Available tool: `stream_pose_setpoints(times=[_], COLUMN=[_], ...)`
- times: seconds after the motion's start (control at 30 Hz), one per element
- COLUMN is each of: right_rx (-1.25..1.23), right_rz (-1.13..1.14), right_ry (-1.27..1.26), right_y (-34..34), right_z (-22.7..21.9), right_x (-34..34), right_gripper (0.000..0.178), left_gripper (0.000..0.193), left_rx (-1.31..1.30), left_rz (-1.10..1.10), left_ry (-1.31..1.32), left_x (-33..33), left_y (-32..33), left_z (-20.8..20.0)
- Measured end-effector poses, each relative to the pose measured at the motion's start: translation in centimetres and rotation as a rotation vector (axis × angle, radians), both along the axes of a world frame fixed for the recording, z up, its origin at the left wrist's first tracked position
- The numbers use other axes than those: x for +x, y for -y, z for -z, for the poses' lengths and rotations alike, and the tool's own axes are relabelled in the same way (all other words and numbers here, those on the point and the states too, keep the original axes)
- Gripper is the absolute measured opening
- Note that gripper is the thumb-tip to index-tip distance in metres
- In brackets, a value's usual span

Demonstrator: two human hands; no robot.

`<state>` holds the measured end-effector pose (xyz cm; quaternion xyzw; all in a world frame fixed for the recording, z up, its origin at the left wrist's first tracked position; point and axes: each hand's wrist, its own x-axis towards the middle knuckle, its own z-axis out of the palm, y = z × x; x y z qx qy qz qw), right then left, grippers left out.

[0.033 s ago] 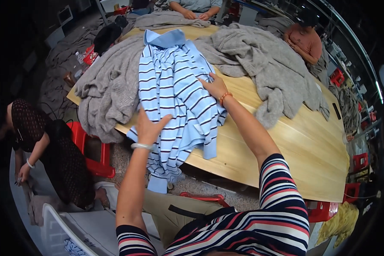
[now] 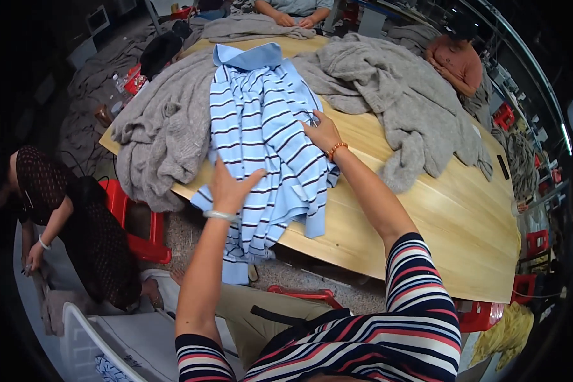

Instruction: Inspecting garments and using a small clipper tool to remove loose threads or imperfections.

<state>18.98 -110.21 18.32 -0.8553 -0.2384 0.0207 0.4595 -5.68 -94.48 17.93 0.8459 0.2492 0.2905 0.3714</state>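
A light blue knit garment (image 2: 251, 137) with dark and white stripes lies lengthwise on the table, its plain blue collar (image 2: 248, 56) at the far end. Its near end droops over the table edge, where a blue cuff (image 2: 235, 273) hangs. My left hand (image 2: 229, 188) rests against the garment's left side, open, thumb stretched across the stripes and the other fingers along the edge. On the right side, my right hand (image 2: 325, 135) lies open, with thumb and forefinger apart on the fabric. Its lower fingers are partly hidden.
Grey knit garments are heaped left (image 2: 165, 134) and right (image 2: 388, 95) on the wooden table (image 2: 388, 235). Red stools (image 2: 149, 245) stand around it. One person (image 2: 76, 235) bends at the left beside a white crate (image 2: 86, 350); others sit at the far side (image 2: 293, 9) and right (image 2: 455, 60).
My left hand has shifted slightly to the right along with the garment's left side. The collar has spread a little wider. My right hand has barely moved.
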Motion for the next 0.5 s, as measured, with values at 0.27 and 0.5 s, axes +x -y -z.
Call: stream_pose_setpoints(times=[0.27,0.5], right_rx=[0.003,-0.123], right_rz=[-0.206,-0.105], right_ry=[-0.11,0.194], right_y=[12.4,36.9], right_z=[5.0,5.1], right_x=[3.3,4.5], right_gripper=[0.05,0.038], left_gripper=[0.072,0.058], left_rx=[-0.136,-0.259], left_rz=[0.272,0.893], left_ry=[0.107,0.119], left_x=[1.7,1.4], left_y=[13.4,27.6], left_z=[0.6,1.5])
